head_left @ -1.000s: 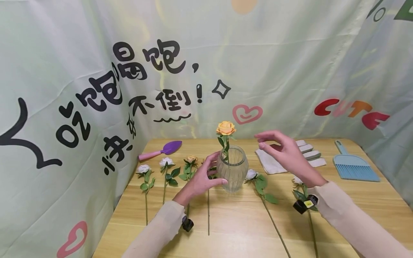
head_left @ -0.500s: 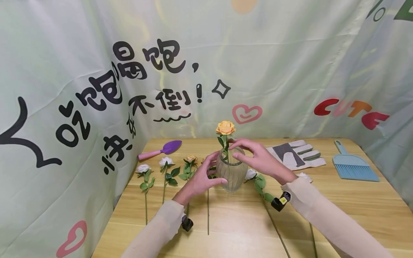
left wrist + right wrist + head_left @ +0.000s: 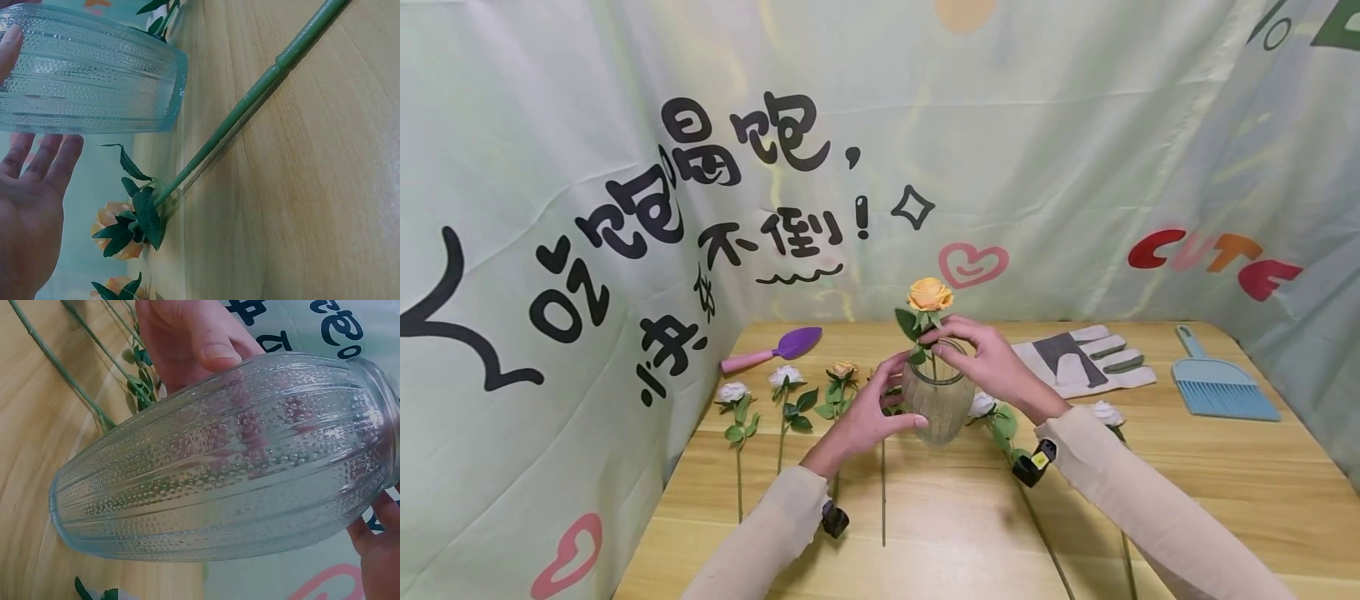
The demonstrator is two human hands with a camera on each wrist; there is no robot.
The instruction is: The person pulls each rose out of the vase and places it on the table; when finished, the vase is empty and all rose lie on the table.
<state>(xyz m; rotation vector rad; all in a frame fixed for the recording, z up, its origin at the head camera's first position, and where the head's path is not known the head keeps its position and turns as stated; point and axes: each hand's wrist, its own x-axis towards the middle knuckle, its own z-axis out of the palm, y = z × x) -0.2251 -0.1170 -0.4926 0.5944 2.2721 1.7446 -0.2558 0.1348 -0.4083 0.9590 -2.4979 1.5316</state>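
Note:
A ribbed clear glass vase (image 3: 946, 412) stands on the table, its dimpled wall close up in the right wrist view. My left hand (image 3: 859, 421) holds it from the left, thumb in front and fingers behind. One yellow-orange rose (image 3: 929, 295) rises from the vase mouth, its bloom above the rim. With thumb and fingers, my right hand (image 3: 988, 365) pinches this rose's stem just below the leaves, right at the rim. Below the left hand, an orange rose (image 3: 122, 228) lies on the table in the left wrist view, its green stem running toward the camera.
Left of the vase lie two white roses (image 3: 732, 392) and a yellow rose (image 3: 842, 368). More white roses (image 3: 982, 405) lie on the right. Behind are a purple trowel (image 3: 797, 342), work gloves (image 3: 1086, 360) and a blue dustpan with brush (image 3: 1223, 387). A printed curtain (image 3: 1037, 167) hangs behind.
My right hand has moved left from beside the gloves to the vase mouth and taken the rose's stem. The rose has turned and shifted slightly right. The left hand stays on the vase.

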